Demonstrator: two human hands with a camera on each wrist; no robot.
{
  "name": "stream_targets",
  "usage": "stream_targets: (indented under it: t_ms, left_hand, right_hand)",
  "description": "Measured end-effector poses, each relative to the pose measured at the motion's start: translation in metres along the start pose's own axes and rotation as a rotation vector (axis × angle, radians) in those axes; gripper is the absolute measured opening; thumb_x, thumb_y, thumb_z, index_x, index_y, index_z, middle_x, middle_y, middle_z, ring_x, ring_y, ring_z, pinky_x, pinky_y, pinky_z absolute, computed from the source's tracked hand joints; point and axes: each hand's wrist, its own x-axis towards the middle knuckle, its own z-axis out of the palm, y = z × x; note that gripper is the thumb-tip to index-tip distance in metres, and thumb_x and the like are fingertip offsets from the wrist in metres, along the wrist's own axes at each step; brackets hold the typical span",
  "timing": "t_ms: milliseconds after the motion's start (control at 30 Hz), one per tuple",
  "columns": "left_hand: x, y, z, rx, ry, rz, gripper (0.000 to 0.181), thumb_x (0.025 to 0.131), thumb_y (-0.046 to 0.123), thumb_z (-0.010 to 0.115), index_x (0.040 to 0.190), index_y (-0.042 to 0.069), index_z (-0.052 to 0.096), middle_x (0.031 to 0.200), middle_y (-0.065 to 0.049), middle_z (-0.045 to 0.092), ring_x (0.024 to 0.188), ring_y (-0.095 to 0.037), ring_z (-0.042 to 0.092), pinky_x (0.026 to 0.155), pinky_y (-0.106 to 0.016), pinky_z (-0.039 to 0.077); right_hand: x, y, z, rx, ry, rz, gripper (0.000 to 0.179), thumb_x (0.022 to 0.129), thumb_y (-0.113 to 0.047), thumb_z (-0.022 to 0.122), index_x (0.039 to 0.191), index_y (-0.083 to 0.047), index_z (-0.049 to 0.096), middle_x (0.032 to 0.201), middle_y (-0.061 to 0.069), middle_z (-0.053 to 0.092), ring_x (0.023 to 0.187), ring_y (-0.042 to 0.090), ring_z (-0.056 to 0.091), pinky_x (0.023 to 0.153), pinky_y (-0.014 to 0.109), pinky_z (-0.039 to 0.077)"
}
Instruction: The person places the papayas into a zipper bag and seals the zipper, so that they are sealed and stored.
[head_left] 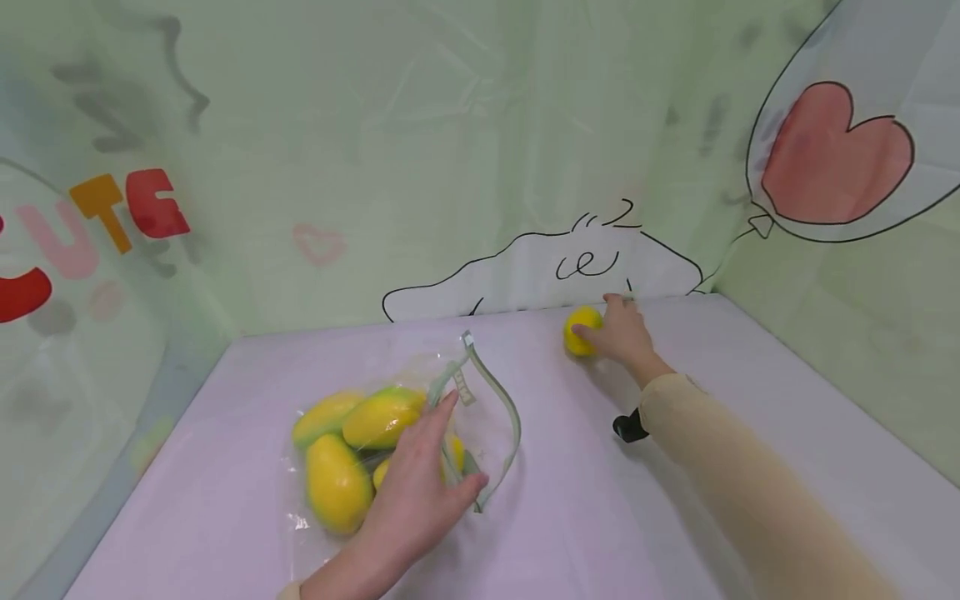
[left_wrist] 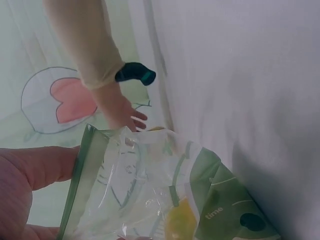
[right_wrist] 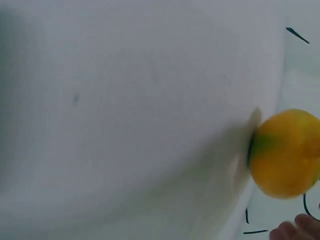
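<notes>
The clear zip bag (head_left: 420,433) of mangoes (head_left: 336,482) is grasped by the left hand (head_left: 420,492); a yellow fruit (head_left: 581,330) is gripped by the right hand (head_left: 624,333).

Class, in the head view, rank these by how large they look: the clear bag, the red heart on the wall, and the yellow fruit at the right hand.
1. Bag and heart: look alike, and the bag lies nearer, so unranked.
2. Fruit: smallest.

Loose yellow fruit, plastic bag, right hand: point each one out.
loose yellow fruit (head_left: 579,335), head view, its bare left side
plastic bag (head_left: 491,392), head view, green rim of its open mouth
right hand (head_left: 624,332), head view, back of the hand
</notes>
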Motion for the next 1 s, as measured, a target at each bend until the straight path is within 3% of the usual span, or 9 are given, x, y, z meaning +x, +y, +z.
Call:
stream_targets:
  t_ms: [200, 500, 833, 1000]
  left_hand:
    - [-0.002, 0.001, 0.004, 0.013, -0.006, 0.026, 0.090, 0.079, 0.014, 0.087, 0.155, 0.008, 0.040, 0.157, -0.018, 0.046, 0.143, -0.042, 0.044, 0.112, -0.058, 0.042]
    - [-0.003, 0.000, 0.004, 0.035, 0.001, 0.026, 0.090, 0.079, 0.014, 0.087, 0.155, 0.008, 0.040, 0.157, -0.018, 0.046, 0.143, -0.041, 0.044, 0.112, -0.059, 0.042]
    - [-0.005, -0.001, 0.003, 0.027, 0.001, 0.030, 0.090, 0.079, 0.015, 0.087, 0.155, 0.008, 0.040, 0.157, -0.019, 0.046, 0.142, -0.042, 0.045, 0.111, -0.061, 0.042]
    - [-0.004, 0.000, 0.002, 0.038, 0.001, 0.032, 0.090, 0.079, 0.015, 0.087, 0.155, 0.008, 0.040, 0.157, -0.018, 0.046, 0.142, -0.041, 0.045, 0.111, -0.060, 0.043]
  right_hand:
    - [0.002, -0.001, 0.014, -0.042, -0.017, 0.059, 0.092, 0.096, -0.050, 0.061, 0.155, 0.007, 0.021, 0.144, 0.038, 0.037, 0.124, 0.050, 0.046, 0.105, 0.062, 0.044]
    - [-0.003, -0.004, 0.013, -0.041, -0.077, 0.006, 0.083, 0.094, -0.031, 0.057, 0.162, -0.003, 0.018, 0.141, 0.037, 0.035, 0.111, 0.045, 0.049, 0.098, 0.060, 0.046]
    - [-0.001, 0.001, 0.021, -0.019, -0.059, -0.078, 0.073, 0.099, -0.029, 0.065, 0.160, -0.010, 0.030, 0.145, 0.033, 0.038, 0.125, 0.046, 0.045, 0.113, 0.064, 0.038]
    - [-0.005, 0.011, 0.014, 0.001, -0.058, -0.098, 0.073, 0.097, -0.030, 0.065, 0.157, -0.005, 0.031, 0.147, 0.031, 0.043, 0.127, 0.045, 0.047, 0.113, 0.062, 0.039]
